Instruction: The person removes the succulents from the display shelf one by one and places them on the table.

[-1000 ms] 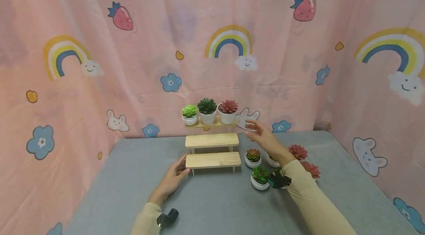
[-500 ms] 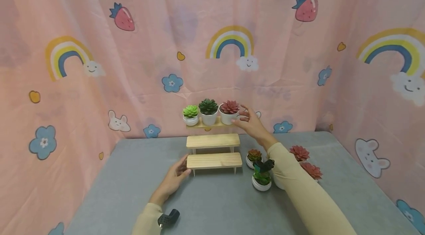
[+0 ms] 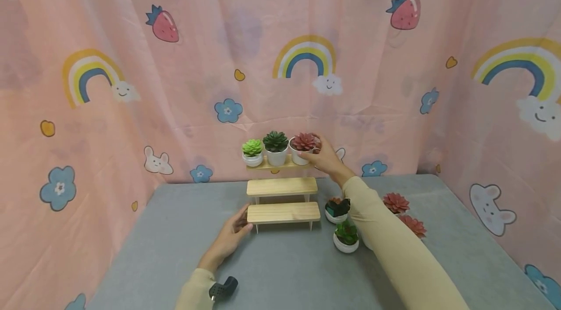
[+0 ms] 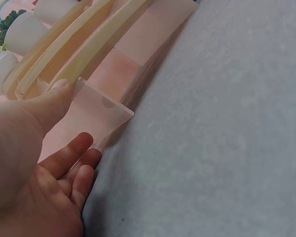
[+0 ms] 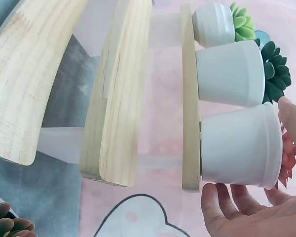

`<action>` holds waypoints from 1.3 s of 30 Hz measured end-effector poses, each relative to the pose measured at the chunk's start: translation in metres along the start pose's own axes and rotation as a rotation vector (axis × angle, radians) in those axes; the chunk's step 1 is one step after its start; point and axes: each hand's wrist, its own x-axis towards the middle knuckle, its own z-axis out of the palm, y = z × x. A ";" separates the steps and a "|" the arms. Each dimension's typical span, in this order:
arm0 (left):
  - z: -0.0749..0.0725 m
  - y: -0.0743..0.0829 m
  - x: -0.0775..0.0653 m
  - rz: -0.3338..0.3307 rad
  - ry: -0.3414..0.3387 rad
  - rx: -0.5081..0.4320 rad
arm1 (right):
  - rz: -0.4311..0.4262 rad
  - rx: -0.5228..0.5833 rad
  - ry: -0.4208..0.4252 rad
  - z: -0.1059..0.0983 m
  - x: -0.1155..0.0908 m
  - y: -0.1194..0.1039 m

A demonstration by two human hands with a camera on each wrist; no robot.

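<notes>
On the top step of a three-step wooden display stand (image 3: 283,211) with clear legs stand a light green succulent (image 3: 252,149), a dark green succulent (image 3: 275,142) and a red succulent (image 3: 303,142), each in a white pot. My right hand (image 3: 326,156) holds the red succulent's pot (image 5: 239,145) from its right side, thumb by the rim and fingers along the opposite side. My left hand (image 3: 229,238) holds the left end of the lowest step. In the left wrist view its thumb lies at the corner of the clear leg (image 4: 96,106), other fingers curled beside it.
Right of the stand on the grey table (image 3: 280,276) are a green potted succulent (image 3: 346,233), a reddish one (image 5: 10,222) partly behind the right wrist's camera, and red succulents (image 3: 396,202) partly hidden by the sleeve. A pink patterned curtain (image 3: 184,81) hangs close behind.
My right hand has moved left and away from me, from beside the top step onto the red succulent's pot. The left hand has stayed at the lowest step's end.
</notes>
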 end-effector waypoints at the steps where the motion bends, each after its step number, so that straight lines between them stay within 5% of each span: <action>1: 0.000 0.000 0.000 -0.003 0.002 0.000 | 0.003 0.003 0.001 0.001 0.001 0.000; 26: 0.001 0.001 0.002 0.003 0.002 0.001 | 0.028 -0.032 -0.034 -0.005 0.003 0.002; 39: 0.000 0.000 0.002 0.007 -0.009 0.009 | -0.045 -0.058 -0.026 -0.011 -0.008 0.005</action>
